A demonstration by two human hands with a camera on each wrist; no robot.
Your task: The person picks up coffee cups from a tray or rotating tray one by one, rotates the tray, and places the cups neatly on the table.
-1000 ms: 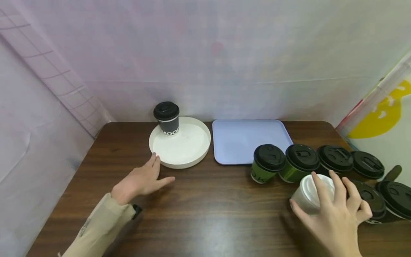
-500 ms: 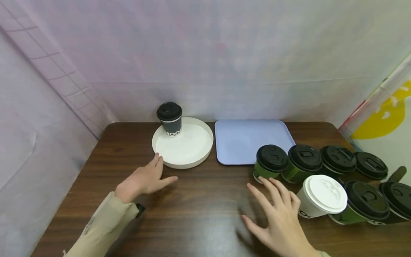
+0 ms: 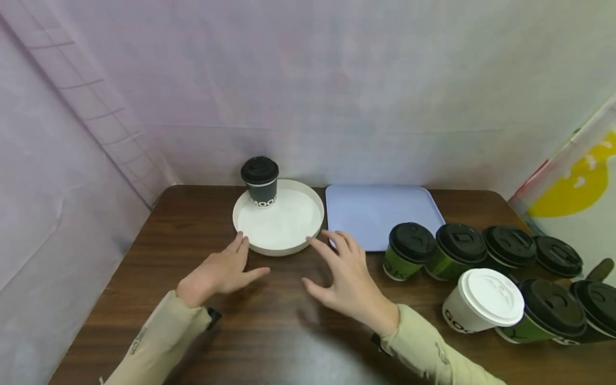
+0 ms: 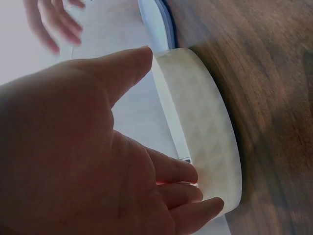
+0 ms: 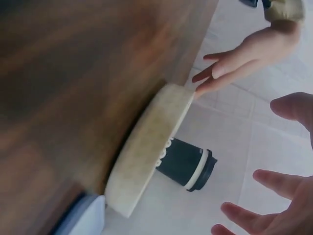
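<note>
A round white tray (image 3: pixel 284 230) with a raised rim lies at the back of the table. On its far left part stands a dark paper cup (image 3: pixel 262 192) with a black lid. My left hand (image 3: pixel 223 271) has its fingers extended, fingertips right at the tray's front left rim. In the left wrist view, these fingers (image 4: pixel 178 171) overlap the tray's outer wall. My right hand (image 3: pixel 346 275) is at the tray's front right, thumb and fingers spread and nothing held. Its fingertips come close to the rim; in the right wrist view they show apart from the tray.
A lavender rectangular tray (image 3: pixel 366 211) lies just right of the round one. Several lidded cups stand on the right, among them a green cup (image 3: pixel 406 256) nearest the trays and a white-lidded cup (image 3: pixel 476 305) in front. A cloth backdrop (image 3: pixel 337 107) rises behind the table.
My right hand has moved left from the white-lidded cup, which stays on the table, over to the round tray's right side. My left hand has stayed by the rim.
</note>
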